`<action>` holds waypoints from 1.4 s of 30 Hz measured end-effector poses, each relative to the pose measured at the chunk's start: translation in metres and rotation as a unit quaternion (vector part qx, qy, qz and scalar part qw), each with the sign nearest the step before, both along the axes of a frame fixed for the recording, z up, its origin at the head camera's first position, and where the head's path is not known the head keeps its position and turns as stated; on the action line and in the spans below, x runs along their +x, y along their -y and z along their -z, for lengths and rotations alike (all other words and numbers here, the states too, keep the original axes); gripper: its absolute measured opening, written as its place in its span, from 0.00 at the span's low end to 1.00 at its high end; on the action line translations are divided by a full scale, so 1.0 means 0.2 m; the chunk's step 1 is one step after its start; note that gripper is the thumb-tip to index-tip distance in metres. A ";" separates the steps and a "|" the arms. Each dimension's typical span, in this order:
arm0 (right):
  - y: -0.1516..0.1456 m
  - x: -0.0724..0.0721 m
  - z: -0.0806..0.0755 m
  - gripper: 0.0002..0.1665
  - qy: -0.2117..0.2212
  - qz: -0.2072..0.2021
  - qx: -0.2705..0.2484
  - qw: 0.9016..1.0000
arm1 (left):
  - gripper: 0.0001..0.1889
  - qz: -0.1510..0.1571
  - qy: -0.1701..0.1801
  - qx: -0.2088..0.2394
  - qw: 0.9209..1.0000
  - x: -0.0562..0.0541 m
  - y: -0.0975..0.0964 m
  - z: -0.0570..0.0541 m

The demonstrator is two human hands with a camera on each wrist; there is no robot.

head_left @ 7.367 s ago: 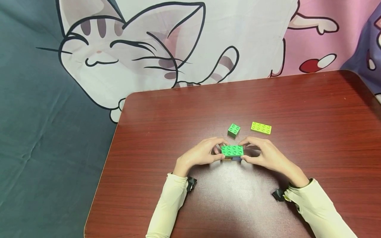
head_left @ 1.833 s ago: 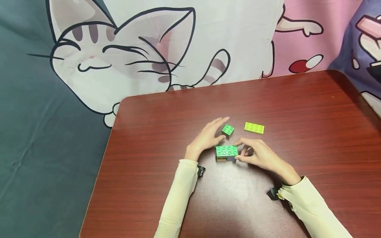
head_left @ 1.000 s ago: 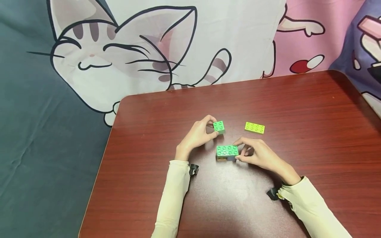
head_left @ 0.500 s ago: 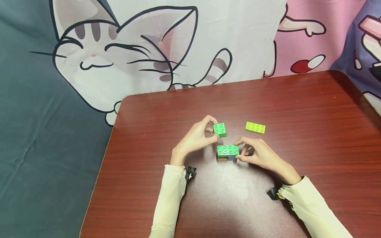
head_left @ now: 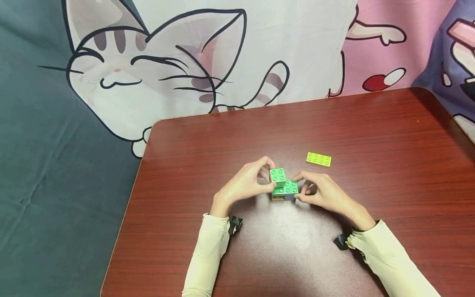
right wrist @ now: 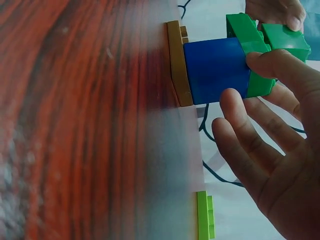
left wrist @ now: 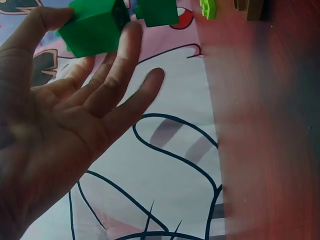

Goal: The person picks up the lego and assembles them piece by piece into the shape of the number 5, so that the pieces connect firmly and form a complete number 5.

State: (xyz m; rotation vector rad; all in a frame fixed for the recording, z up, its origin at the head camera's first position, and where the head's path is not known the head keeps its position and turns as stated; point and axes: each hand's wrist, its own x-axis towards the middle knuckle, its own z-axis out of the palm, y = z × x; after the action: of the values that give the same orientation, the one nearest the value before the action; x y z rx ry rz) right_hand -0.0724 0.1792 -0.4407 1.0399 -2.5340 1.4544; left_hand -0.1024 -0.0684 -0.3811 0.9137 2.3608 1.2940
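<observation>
Head view: square green brick [head_left: 277, 175], four studs.

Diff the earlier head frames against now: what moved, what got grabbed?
The left hand reached out to the small green brick, pinched it, lifted it and carried it back over the green 2x4 brick atop the stack. The right hand kept steadying that stack; the lime plate stayed put.

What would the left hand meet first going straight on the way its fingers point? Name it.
The left hand pinches the small green brick and points right; most likely it meets the right hand holding the brick stack, though depth is unclear.
</observation>
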 end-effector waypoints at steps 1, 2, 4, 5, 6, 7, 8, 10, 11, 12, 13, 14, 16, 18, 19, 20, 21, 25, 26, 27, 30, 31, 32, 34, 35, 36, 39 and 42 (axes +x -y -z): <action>0.00 0.00 0.00 0.22 0.000 -0.001 0.000 1.000 | 0.17 0.004 0.002 -0.003 1.000 0.00 0.00 0.00; 0.00 0.00 0.00 0.22 0.000 -0.001 0.000 1.000 | 0.16 0.008 0.005 -0.006 1.000 0.00 0.00 0.00; 0.00 0.00 0.00 0.22 0.000 -0.002 0.001 1.000 | 0.16 0.015 0.012 -0.008 1.000 0.00 0.01 -0.01; 0.00 0.00 0.00 0.22 0.000 -0.002 0.001 1.000 | 0.17 0.018 0.013 -0.010 1.000 0.00 0.01 -0.01; 0.00 0.00 0.00 0.22 0.000 -0.001 0.002 1.000 | 0.17 0.019 0.013 -0.013 1.000 0.00 0.01 -0.01; 0.00 0.00 0.00 0.22 0.001 -0.001 0.002 1.000 | 0.17 0.020 0.012 -0.016 1.000 0.00 0.01 -0.01; 0.00 0.00 0.00 0.22 0.000 -0.001 0.003 1.000 | 0.17 0.021 0.012 -0.019 1.000 0.00 0.01 -0.01; 0.00 0.00 0.00 0.22 0.000 0.000 0.003 1.000 | 0.17 0.021 0.010 -0.026 0.999 0.00 0.02 -0.01; 0.00 0.00 0.00 0.22 0.000 0.000 0.003 1.000 | 0.17 0.023 0.009 -0.029 0.999 0.00 0.02 -0.02; 0.00 0.00 0.00 0.22 0.000 0.000 0.002 1.000 | 0.17 0.025 0.009 -0.031 0.999 0.00 0.02 -0.02; 0.00 0.00 0.00 0.22 0.000 0.000 0.002 1.000 | 0.17 0.028 0.010 -0.031 0.999 0.00 0.02 -0.02; 0.00 0.00 0.00 0.23 0.000 -0.001 0.001 1.000 | 0.17 0.031 0.013 -0.032 0.999 0.00 0.02 -0.02; 0.00 0.00 0.00 0.23 0.000 -0.001 0.000 1.000 | 0.16 0.039 0.017 -0.030 0.999 0.00 0.02 -0.02; 0.00 0.00 0.00 0.23 -0.002 -0.001 0.001 1.000 | 0.16 0.045 0.023 -0.028 0.998 0.00 0.02 -0.02; 0.00 0.00 0.00 0.23 -0.004 0.000 0.002 1.000 | 0.16 0.048 0.027 -0.026 0.998 0.01 0.01 -0.02; 0.00 0.00 0.00 0.23 -0.006 0.001 0.003 1.000 | 0.16 0.050 0.030 -0.024 0.998 0.01 0.01 -0.02; 0.00 0.00 0.00 0.23 -0.008 0.003 0.005 1.000 | 0.16 0.052 0.032 -0.023 0.998 0.01 0.01 -0.02; 0.00 0.00 0.00 0.22 -0.009 0.007 0.007 1.000 | 0.16 0.056 0.039 -0.018 0.997 0.01 0.01 -0.02; 0.00 0.00 0.00 0.22 -0.008 0.007 0.007 1.000 | 0.16 0.057 0.038 -0.018 0.997 0.01 0.01 -0.02; 0.00 0.00 0.00 0.22 -0.008 0.007 0.007 1.000 | 0.16 0.058 0.039 -0.019 0.997 0.01 0.01 -0.02; -0.01 0.00 0.00 0.23 -0.008 0.008 0.007 1.000 | 0.17 0.060 0.038 -0.024 0.997 0.01 0.01 -0.02; -0.01 0.00 0.00 0.23 -0.008 0.008 0.008 1.000 | 0.17 0.061 0.037 -0.026 0.997 0.01 0.01 -0.02; -0.01 0.00 0.00 0.23 -0.007 0.008 0.008 1.000 | 0.17 0.062 0.036 -0.029 0.997 0.01 0.01 -0.02; -0.01 0.00 0.00 0.23 -0.006 0.008 0.008 1.000 | 0.17 0.064 0.034 -0.032 0.997 0.01 0.01 -0.02; -0.01 0.00 0.00 0.23 -0.005 0.008 0.009 1.000 | 0.17 0.064 0.033 -0.033 0.997 0.01 0.00 -0.01; -0.01 0.00 0.01 0.23 -0.005 0.008 0.009 1.000 | 0.17 0.064 0.031 -0.034 0.997 0.01 0.00 -0.01; -0.01 0.00 0.01 0.23 -0.005 0.009 0.010 1.000 | 0.17 0.064 0.025 -0.038 0.997 0.01 -0.01 -0.01; -0.01 0.00 0.01 0.22 -0.006 0.009 0.012 1.000 | 0.17 0.062 0.019 -0.047 0.997 0.01 -0.01 -0.01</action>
State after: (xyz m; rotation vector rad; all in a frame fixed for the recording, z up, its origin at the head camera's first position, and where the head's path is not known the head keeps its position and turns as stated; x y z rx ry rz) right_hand -0.0726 0.1807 -0.4427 1.0228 -2.5509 1.4133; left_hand -0.1004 -0.0667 -0.3787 0.9800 2.2758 1.1337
